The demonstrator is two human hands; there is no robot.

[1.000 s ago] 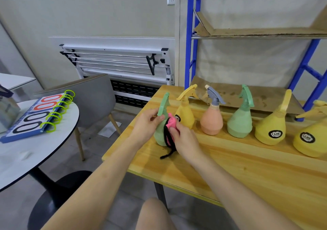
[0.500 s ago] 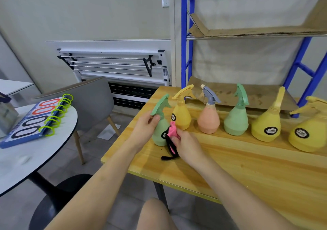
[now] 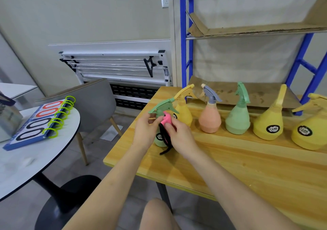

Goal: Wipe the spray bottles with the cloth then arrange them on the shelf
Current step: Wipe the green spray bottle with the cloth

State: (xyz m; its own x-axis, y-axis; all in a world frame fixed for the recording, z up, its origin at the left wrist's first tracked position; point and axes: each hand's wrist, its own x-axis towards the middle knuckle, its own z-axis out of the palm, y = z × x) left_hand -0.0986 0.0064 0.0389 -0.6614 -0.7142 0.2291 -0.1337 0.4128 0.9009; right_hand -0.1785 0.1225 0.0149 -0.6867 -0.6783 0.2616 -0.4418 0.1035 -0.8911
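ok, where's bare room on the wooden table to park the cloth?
Free: the wooden table between the bottle row and its near edge, right of the right hand. Crowded: the back, with the peach bottle and its neighbours.

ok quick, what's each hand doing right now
Left hand: fingers curled round the green spray bottle, steadying it on the table.
Right hand: pinching the pink cloth against that bottle's neck.

Bottles (image 3: 238, 118) on table (image 3: 247, 167)
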